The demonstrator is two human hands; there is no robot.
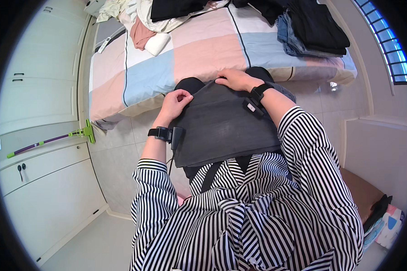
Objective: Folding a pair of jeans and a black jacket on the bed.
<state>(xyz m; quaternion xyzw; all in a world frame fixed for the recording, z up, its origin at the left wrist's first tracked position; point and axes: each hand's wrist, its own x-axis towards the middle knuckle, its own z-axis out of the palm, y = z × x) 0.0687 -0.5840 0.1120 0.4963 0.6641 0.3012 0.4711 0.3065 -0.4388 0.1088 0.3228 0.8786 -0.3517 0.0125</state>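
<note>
A dark grey garment (226,128), folded into a wide flat piece, lies across my lap. It looks like denim, but its exact kind cannot be made out. At its far left corner, my left hand (172,106) is closed, with thumb and fingertips pinching the cloth. My right hand (238,81) lies over the far edge, near the middle, its fingers curled down on the fabric. Part of the garment's right side is hidden under my right forearm. Black straps with small devices circle both wrists.
Ahead stands a bed (203,54) with a checked cover. Folded dark trousers (319,29) and blue jeans (287,36) lie at its right, heaped clothes (142,34) at its left. A green mop (83,132) leans by white cabinets (40,67). A brown cushion (359,194) is at right.
</note>
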